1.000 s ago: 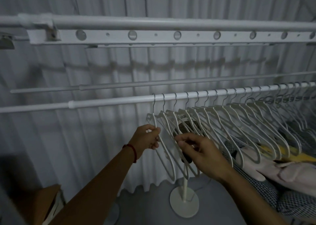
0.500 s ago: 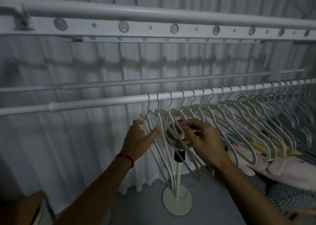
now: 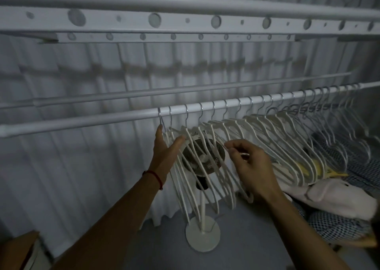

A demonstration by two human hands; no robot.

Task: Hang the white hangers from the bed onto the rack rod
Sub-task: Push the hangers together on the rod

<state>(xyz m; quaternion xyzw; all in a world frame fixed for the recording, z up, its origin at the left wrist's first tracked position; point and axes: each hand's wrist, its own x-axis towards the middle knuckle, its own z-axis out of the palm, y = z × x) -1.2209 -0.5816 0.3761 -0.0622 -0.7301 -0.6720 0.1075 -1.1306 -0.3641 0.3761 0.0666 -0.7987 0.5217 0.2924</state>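
Several white hangers (image 3: 267, 130) hang by metal hooks on the white rack rod (image 3: 102, 119), filling it from the middle to the far right. My left hand (image 3: 164, 148) is raised flat with straight fingers, touching the leftmost hanger (image 3: 181, 183) just below its hook. My right hand (image 3: 253, 165) is a little to the right, and its thumb and forefinger pinch the arm of a hanger a few places along. The lower ends of the nearest hangers fan out between my two hands.
A white standing fan (image 3: 205, 158) stands behind the hangers, its round base (image 3: 202, 237) on the grey floor. A bed with checked bedding (image 3: 339, 226) and a pale garment (image 3: 339, 198) lies at the right. A second rod (image 3: 185, 91), a perforated rail (image 3: 185, 21) and a curtain (image 3: 82, 167) are behind.
My left hand has let go of the leftmost hanger, opened and risen to lie flat against it. My right hand has moved up along the hangers.
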